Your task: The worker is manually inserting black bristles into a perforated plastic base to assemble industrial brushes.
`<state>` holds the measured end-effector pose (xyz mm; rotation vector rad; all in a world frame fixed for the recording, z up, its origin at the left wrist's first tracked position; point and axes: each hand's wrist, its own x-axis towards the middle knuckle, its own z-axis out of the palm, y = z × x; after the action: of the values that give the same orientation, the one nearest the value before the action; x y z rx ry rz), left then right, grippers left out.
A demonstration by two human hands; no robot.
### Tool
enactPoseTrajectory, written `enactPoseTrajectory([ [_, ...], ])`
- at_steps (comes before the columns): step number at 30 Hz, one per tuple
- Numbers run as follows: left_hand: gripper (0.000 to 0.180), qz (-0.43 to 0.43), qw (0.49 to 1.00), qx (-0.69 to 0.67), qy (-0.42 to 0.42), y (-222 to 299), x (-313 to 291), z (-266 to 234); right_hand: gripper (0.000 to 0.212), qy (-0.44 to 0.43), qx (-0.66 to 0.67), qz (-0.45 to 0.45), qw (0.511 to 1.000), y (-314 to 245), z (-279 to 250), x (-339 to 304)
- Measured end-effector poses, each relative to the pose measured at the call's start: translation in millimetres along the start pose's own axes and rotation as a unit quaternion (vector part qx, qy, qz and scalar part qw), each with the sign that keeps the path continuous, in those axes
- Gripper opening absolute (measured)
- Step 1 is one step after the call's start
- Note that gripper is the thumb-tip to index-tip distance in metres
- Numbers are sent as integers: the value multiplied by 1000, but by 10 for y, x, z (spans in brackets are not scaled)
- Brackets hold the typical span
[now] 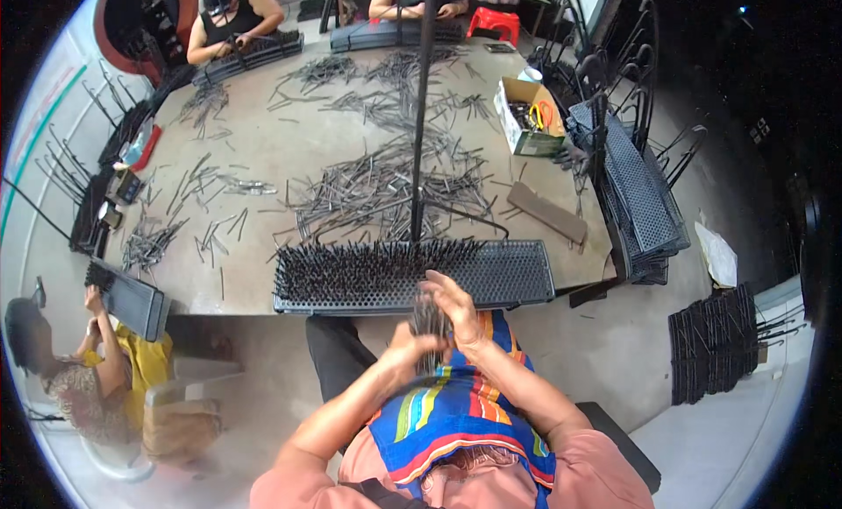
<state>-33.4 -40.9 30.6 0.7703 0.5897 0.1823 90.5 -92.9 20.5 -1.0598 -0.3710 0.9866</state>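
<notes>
Close to the table's front edge, my left hand (410,344) is closed round a bundle of thin dark rods (430,320). My right hand (460,313) rests against the bundle's right side, its fingers stretched out toward the table. Just beyond my hands lies a long perforated dark tray (509,277). Many short black rods (360,272) stand upright in its left and middle holes; at the right end the holes are bare. The bundle partly hides behind my fingers.
Loose rods (395,189) lie heaped on the table (246,281). A vertical pole (423,114) rises behind the tray. Right of it are a brown bar (546,213), a carton (537,142) and stacked perforated trays (627,180). Other people sit at the far side and left.
</notes>
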Motion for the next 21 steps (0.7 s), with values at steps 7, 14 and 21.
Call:
enactPoseTrajectory([
  [7, 19, -65, 994, -80, 31, -350, -148, 83, 31, -202, -161, -3, 966, 37, -305, -167],
  [14, 30, -55, 986, 9, 155, -228, 3, 115, 16, -67, -231, 48, 969, 106, -548, -296],
  [21, 19, -24, 988, -39, 145, -56, 304, 229, 4, 9, -175, 76, 982, 42, -728, -64],
])
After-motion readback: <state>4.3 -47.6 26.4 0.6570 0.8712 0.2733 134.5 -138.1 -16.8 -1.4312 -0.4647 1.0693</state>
